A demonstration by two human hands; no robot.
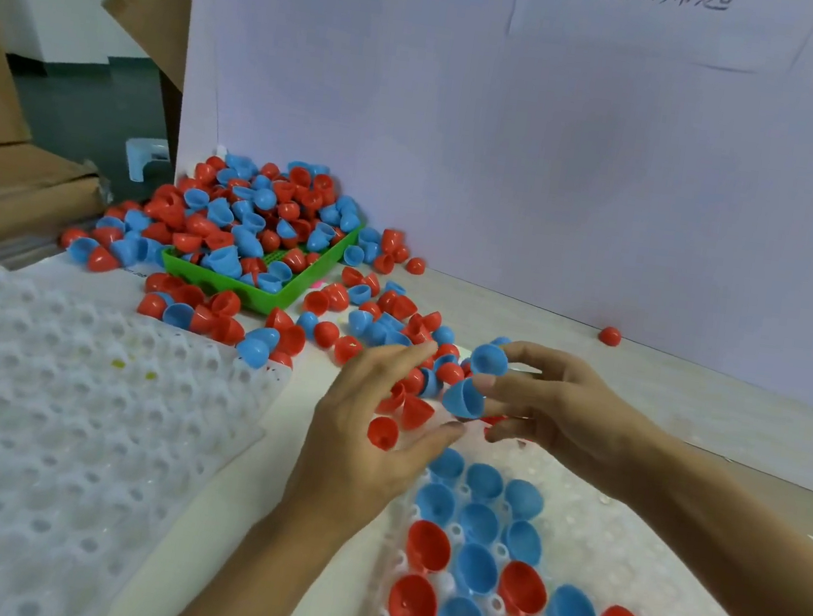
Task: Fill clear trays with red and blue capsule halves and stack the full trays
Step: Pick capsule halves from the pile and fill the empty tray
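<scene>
My right hand [544, 403] pinches two blue halves [464, 399]; my left [381, 423], fingers spread, rests beside a red half [383, 433] at the tray's [586, 538] far edge.

Tray being filled [585, 543]: clear, dimpled, flat on the table at lower right; near cups hold red and blue halves, far part bare.
Spare trays [44, 415]: clear stack at left, cups unfilled.
Loose halves [250, 220]: red and blue, heaped at the back and spilling toward the middle.
Held halves [465, 398]: two blue ones, off the table.
</scene>
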